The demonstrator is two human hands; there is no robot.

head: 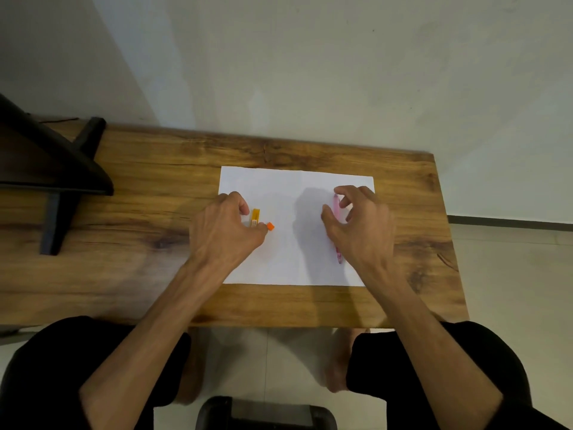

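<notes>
A white sheet of paper (pixel 294 243) lies on the wooden table (pixel 139 212). On its left part lie a small yellow-orange case (pixel 255 217) and, just beside it, a tiny orange cap (pixel 270 226). My left hand (pixel 223 231) is next to them with fingers curled; its thumb tip is right at the cap and the case's near end, and I cannot see whether it pinches either. A pink mechanical pencil (pixel 336 209) lies lengthwise on the paper's right part. My right hand (pixel 359 225) arches over it with fingers spread and bent, and no grip shows.
A black stand or shelf bracket (pixel 62 169) occupies the table's left end. The table's right edge (pixel 449 243) is close to the paper. Behind the table is a pale wall. Below are my knees in black and a dark stool (pixel 266 414).
</notes>
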